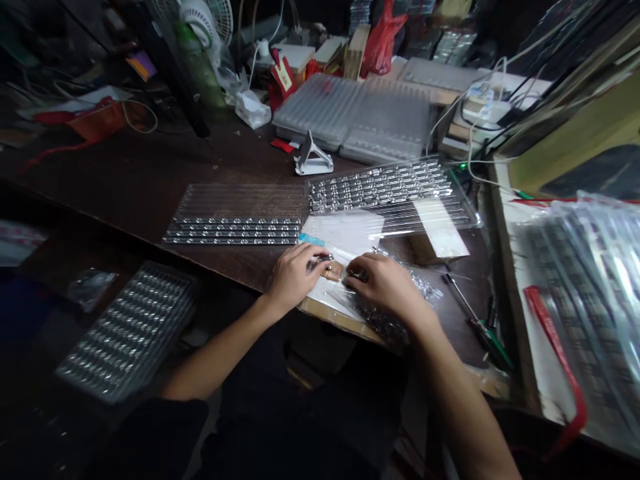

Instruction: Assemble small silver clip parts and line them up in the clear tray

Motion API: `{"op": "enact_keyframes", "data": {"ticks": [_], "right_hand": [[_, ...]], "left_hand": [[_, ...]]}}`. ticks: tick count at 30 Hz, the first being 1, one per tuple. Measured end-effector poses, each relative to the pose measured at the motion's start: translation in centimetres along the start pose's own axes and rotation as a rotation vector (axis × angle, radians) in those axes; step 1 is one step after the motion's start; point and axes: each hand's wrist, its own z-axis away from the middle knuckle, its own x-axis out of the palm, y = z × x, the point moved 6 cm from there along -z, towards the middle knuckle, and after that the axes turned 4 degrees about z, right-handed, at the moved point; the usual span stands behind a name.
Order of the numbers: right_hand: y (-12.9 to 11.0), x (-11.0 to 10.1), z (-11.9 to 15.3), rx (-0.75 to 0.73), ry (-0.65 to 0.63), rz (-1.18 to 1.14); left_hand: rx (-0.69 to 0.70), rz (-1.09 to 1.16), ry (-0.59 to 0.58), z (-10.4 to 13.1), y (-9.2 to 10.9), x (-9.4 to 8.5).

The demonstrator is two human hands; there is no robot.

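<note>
My left hand (295, 275) is closed with thumb and fingers pinched over a small dark, shiny piece at the left end of a small brown block (333, 271). On the block's right side my right hand (384, 283) is also closed, its fingertips curled around something small and dark that they mostly hide. Both hands rest over a white work surface (325, 293) at the table's front edge. Beside and under my right hand lies a loose heap of small shiny metal parts (395, 323). A clear ribbed tray (240, 200) with rows of metal pieces lies beyond my left hand.
A second tray of metal pieces (375, 187) leans behind my hands, near a white-topped block (440, 227). Stacked clear trays (355, 113) and a white stand (313, 157) are farther back. A green-handled screwdriver (480, 323) lies right; a filled tray (130, 327) sits lower left.
</note>
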Motion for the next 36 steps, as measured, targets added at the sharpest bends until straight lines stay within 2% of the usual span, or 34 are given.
{"op": "enact_keyframes", "data": {"ticks": [3,6,9,14,19,25,31,36], "right_hand": [[0.9,0.2,0.3,0.026,-0.086,0.003],[0.4,0.4,0.4,0.007,-0.112,0.026],[-0.1,0.1,0.5,-0.012,-0.066,0.009],[0.5,-0.7,0.6,0.028,0.01,-0.201],[0.5,-1.6,0.4,-0.09,0.156,-0.291],[0.4,-1.3,0.1,-0.112,0.149,-0.292],[0.6,-1.2,0.0,-0.09,0.169,-0.31],[0.9,-1.1,0.0,-0.033,0.133,-0.293]], "left_hand": [[0.022,0.036,-0.037,-0.5,0.8,1.4],[0.007,0.044,-0.065,-0.5,0.6,2.2],[0.004,0.066,-0.073,-0.3,0.1,2.4],[-0.002,0.05,-0.078,-0.1,-0.2,2.7],[-0.005,0.058,-0.069,-0.2,-0.1,2.8],[-0.012,0.104,-0.045,-0.1,-0.3,2.8],[0.097,0.092,-0.066,-0.2,0.5,3.0],[0.018,0.088,-0.027,-0.1,-0.1,2.6]]}}
